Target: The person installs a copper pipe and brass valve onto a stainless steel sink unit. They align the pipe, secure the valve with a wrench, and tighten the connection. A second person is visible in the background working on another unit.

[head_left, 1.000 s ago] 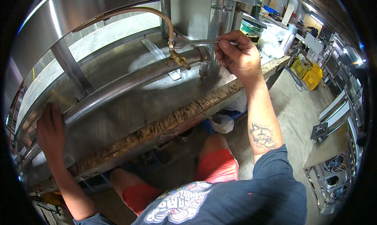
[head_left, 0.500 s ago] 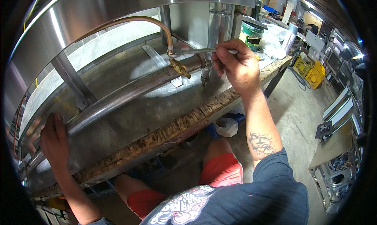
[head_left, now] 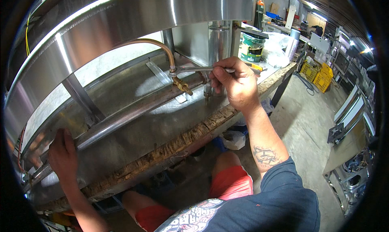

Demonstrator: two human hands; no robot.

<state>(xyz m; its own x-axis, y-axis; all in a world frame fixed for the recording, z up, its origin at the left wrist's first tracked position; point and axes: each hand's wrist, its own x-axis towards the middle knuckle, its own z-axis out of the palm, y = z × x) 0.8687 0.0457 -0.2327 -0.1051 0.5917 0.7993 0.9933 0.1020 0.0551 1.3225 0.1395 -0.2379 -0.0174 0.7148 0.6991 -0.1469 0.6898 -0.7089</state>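
Note:
My right hand [head_left: 239,84] pinches the far end of a steel wrench [head_left: 196,69] between thumb and fingers. The wrench's jaw sits around the nut at the lower end of a bent copper tube [head_left: 156,43]. Directly below that nut, a brass fitting [head_left: 182,85] stands on a long round metal pipe [head_left: 121,119] and points toward me. Farther left, my left hand [head_left: 65,157] is closed around the same pipe, its fingertips partly hidden behind it. A second small valve-like fitting [head_left: 208,90] hangs near the pipe's right end, beneath my right hand.
A curved stainless steel band [head_left: 121,23] arches over the work on metal legs [head_left: 83,96]. The worktop's rough wooden edge [head_left: 162,155] runs in front of me. A green tub [head_left: 252,46] and clear plastic bags [head_left: 277,50] stand at the right; yellow crates [head_left: 323,77] sit on the floor.
The view has shifted, so the bench and band appear lower in the picture. The wrench remains on the nut in my right hand, and my left hand stays on the pipe.

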